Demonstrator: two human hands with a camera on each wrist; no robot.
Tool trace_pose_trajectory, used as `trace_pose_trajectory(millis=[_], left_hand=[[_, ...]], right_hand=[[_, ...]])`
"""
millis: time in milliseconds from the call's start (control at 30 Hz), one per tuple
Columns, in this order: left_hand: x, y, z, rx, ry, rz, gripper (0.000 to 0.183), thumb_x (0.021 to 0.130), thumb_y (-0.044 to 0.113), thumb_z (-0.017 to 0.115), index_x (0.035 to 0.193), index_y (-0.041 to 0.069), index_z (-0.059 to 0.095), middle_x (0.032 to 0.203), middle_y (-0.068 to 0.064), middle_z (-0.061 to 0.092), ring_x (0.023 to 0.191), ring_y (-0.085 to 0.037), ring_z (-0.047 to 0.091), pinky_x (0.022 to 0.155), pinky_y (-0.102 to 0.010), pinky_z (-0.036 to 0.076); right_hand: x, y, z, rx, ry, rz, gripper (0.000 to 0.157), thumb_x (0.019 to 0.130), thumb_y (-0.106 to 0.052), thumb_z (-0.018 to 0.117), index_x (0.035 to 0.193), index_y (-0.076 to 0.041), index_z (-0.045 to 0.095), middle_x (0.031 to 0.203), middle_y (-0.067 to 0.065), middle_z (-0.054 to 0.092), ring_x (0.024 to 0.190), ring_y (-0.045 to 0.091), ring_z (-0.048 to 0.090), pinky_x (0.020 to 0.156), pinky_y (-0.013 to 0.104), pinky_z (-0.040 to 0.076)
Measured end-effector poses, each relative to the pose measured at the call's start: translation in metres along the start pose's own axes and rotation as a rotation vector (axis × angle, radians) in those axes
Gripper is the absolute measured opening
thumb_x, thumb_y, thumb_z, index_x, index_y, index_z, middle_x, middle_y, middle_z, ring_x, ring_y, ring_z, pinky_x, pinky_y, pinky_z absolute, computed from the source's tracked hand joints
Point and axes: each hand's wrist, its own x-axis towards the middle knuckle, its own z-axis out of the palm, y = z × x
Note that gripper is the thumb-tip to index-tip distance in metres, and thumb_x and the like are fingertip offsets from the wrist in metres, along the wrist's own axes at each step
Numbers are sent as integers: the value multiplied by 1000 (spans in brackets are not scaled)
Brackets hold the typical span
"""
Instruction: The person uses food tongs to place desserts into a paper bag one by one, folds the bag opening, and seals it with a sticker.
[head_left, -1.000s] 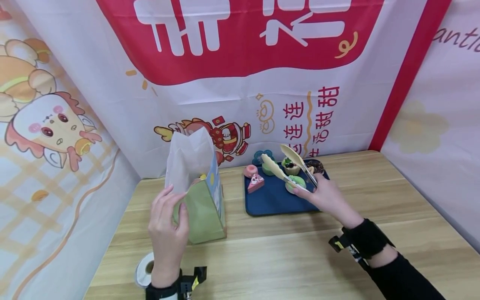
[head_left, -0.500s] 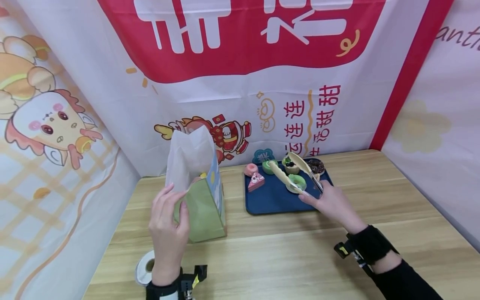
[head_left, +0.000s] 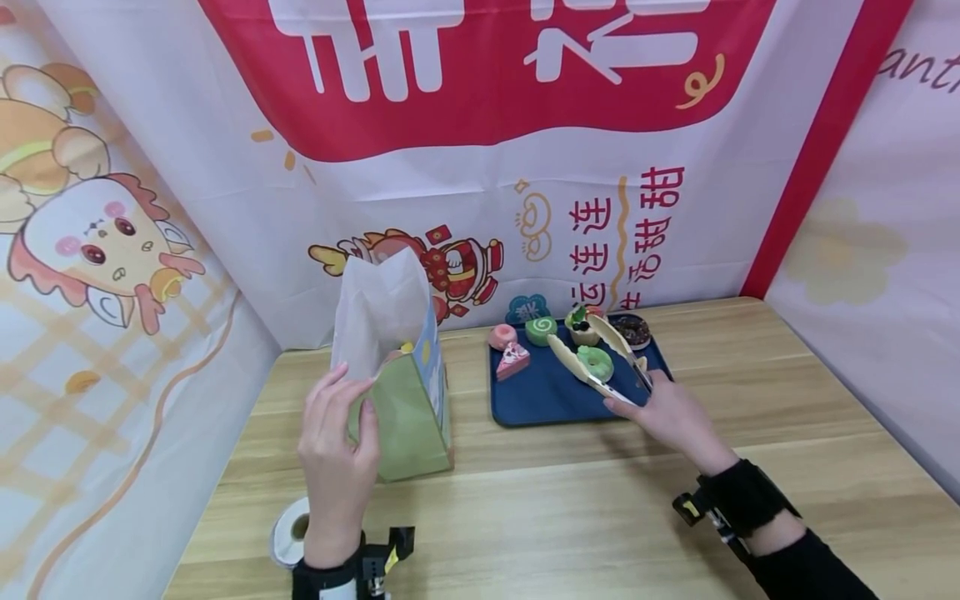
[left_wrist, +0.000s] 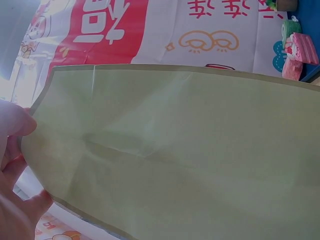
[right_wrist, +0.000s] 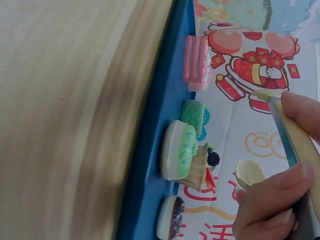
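My left hand [head_left: 337, 450] grips the rim of a green paper bag [head_left: 408, 425] that stands upright with its mouth open. In the left wrist view the bag's green side [left_wrist: 180, 145] fills most of the picture, fingers and thumb at its edge. A yellow item shows inside the bag. My right hand [head_left: 671, 417] holds a pair of food tongs [head_left: 573, 362], cream-tipped with metal arms, spread apart. The tong tips hang over the dark blue tray [head_left: 551, 408], on either side of a green-iced donut [head_left: 595, 363]; nothing is pinched between them.
Also on the tray are a pink donut [head_left: 502, 337], a pink cake slice [head_left: 513, 361], a green swiss roll [head_left: 540, 331], a fruit tart [head_left: 581, 329] and a chocolate donut [head_left: 632, 331]. A white tape roll [head_left: 287, 537] lies beside the left wrist. Printed cloths enclose the wooden table.
My right hand has drawn back slightly toward me and to the right, taking the spread tongs from over the rear pastries to around the green donut. The left hand keeps its place at the bag.
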Motion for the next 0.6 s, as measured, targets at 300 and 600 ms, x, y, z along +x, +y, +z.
trace_pose_trajectory(millis=[300, 600], left_hand=[[0, -2, 1, -4, 6, 8, 18, 79, -7, 58, 94, -8, 67, 95, -23, 68, 112, -34, 54, 102, -42, 46], [0, -3, 1, -3, 6, 1, 17, 79, -7, 58, 93, -8, 67, 94, -23, 68, 112, -34, 54, 100, -45, 46]], right_hand=[[0, 11, 9, -28, -5, 26, 112, 73, -75, 53, 131, 20, 37, 119, 42, 52, 95, 42, 56, 74, 55, 54], [-2, 19, 16, -24, -2, 25, 115, 73, -76, 51, 129, 23, 37, 123, 46, 46, 105, 52, 51, 81, 62, 50]])
